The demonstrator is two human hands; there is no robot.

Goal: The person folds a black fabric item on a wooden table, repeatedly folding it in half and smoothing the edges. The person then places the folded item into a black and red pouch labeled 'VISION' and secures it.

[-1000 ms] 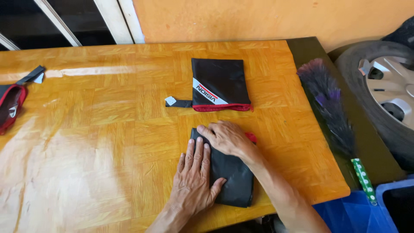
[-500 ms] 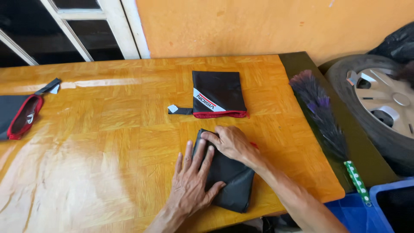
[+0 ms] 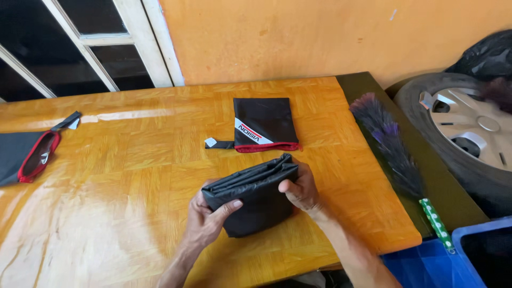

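From the red-rimmed pouch (image 3: 26,157) at the counter's (image 3: 133,176) far left, I see my left hand (image 3: 205,221) and right hand (image 3: 301,189) each clamped on the folded black cloth (image 3: 253,200) near the front edge, with a duster (image 3: 392,141) lying to the right.

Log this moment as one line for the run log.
left hand: grips folded black sheet | right hand: grips same sheet, lifted off wooden table | black pouch with red trim: flat on table beyond
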